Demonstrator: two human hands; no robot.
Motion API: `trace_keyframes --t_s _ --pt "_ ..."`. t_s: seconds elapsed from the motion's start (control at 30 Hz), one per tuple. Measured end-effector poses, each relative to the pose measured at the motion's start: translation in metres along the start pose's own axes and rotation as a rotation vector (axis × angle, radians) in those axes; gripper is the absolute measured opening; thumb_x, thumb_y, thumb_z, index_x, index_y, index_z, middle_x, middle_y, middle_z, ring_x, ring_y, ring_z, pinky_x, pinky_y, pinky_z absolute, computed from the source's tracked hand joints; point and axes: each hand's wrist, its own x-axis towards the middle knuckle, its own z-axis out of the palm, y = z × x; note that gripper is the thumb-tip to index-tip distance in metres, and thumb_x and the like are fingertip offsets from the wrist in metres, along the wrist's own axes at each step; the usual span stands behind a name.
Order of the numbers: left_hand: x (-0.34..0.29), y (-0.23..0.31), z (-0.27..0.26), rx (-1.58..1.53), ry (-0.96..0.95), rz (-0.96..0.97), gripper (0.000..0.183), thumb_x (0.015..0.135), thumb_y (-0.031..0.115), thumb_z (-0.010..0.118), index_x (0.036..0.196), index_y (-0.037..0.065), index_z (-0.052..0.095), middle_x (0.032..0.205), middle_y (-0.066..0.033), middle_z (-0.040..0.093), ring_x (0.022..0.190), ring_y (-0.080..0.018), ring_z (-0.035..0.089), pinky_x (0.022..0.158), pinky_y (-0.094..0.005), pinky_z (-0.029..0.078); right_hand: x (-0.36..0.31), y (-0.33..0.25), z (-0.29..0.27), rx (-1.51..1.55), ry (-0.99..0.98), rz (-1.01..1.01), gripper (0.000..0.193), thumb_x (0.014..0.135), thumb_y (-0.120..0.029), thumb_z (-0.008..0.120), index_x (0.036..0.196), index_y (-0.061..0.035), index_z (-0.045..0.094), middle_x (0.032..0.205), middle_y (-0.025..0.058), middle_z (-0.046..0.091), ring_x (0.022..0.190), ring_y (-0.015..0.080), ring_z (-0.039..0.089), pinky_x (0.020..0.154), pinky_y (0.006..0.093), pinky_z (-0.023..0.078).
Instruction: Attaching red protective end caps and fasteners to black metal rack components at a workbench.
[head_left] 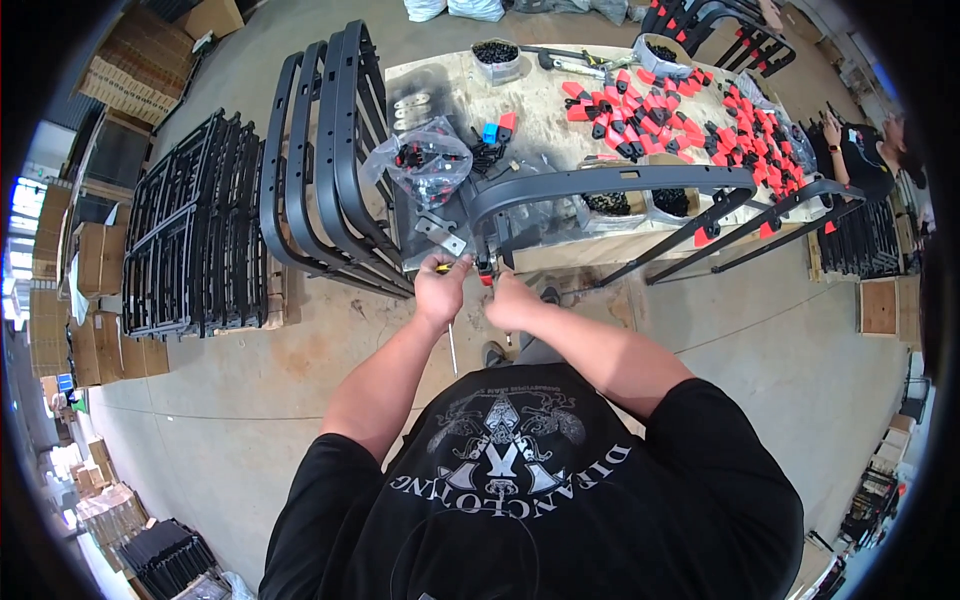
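Observation:
My left hand (pixel 438 298) is closed around a screwdriver with a bit of yellow at its handle. Its thin metal shaft (pixel 453 350) sticks out below the fist, toward my body. Just right of it, my right hand (pixel 512 303) is closed at the near end of a black curved metal frame (pixel 610 181). A small red and black plastic part (pixel 486 277) sits at that end, between my two hands. A short metal tip shows under the right fist; what the fingers hold is hidden. Beyond my left hand lies a flat metal plate with holes (pixel 440 234).
The wooden workbench (pixel 430 75) carries a clear plastic bag of parts (pixel 420 160), a heap of red and black plastic parts (pixel 640 115) and tubs of dark hardware (pixel 497 60). Curved frames (pixel 345 150) stand at left, beside stacked black racks (pixel 195 225). Another person (pixel 865 160) is at far right.

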Motion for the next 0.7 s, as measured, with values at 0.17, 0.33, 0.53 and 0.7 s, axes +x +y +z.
trace_keyframes --t_s 0.17,0.33,0.53,0.7 --pt "-0.009 0.012 0.002 0.008 -0.022 -0.013 0.024 0.094 0.022 0.074 0.098 0.008 0.055 0.060 0.0022 0.048 0.041 -0.0076 0.038 0.036 -0.0276 0.027 -0.011 -0.002 -0.018 0.256 -0.240 0.049 0.053 0.088 -0.027 0.060 0.121 0.0133 0.051 0.108 0.0308 0.068 0.102 0.0404 0.069 0.087 0.0473 0.054" --pt "-0.014 0.029 0.001 -0.044 -0.046 -0.150 0.023 0.093 0.021 0.074 0.095 0.009 0.055 0.062 0.0034 0.046 0.042 -0.0074 0.035 0.036 -0.0269 0.026 0.007 0.013 -0.001 -0.063 0.013 -0.049 0.054 0.088 -0.028 0.061 0.125 0.0109 0.049 0.107 0.0294 0.068 0.100 0.0422 0.069 0.088 0.0458 0.054" --pt "-0.014 0.024 0.000 -0.110 -0.028 -0.156 0.022 0.093 0.020 0.074 0.096 0.010 0.054 0.064 0.0028 0.046 0.042 -0.0071 0.034 0.036 -0.0266 0.024 -0.003 0.046 0.025 0.578 -0.327 -0.002 0.065 0.088 -0.028 0.065 0.133 0.0111 0.039 0.111 0.0301 0.067 0.105 0.0435 0.067 0.092 0.0449 0.053" --pt "-0.011 -0.010 -0.013 0.218 0.241 0.075 0.053 0.084 0.027 0.080 0.121 -0.001 0.055 0.080 -0.0076 0.064 0.056 -0.0159 0.056 0.050 -0.0330 0.046 -0.002 0.056 0.056 0.201 -0.026 -0.096 0.067 0.092 -0.029 0.061 0.137 0.0135 0.034 0.123 0.0365 0.060 0.118 0.0466 0.060 0.100 0.0464 0.048"
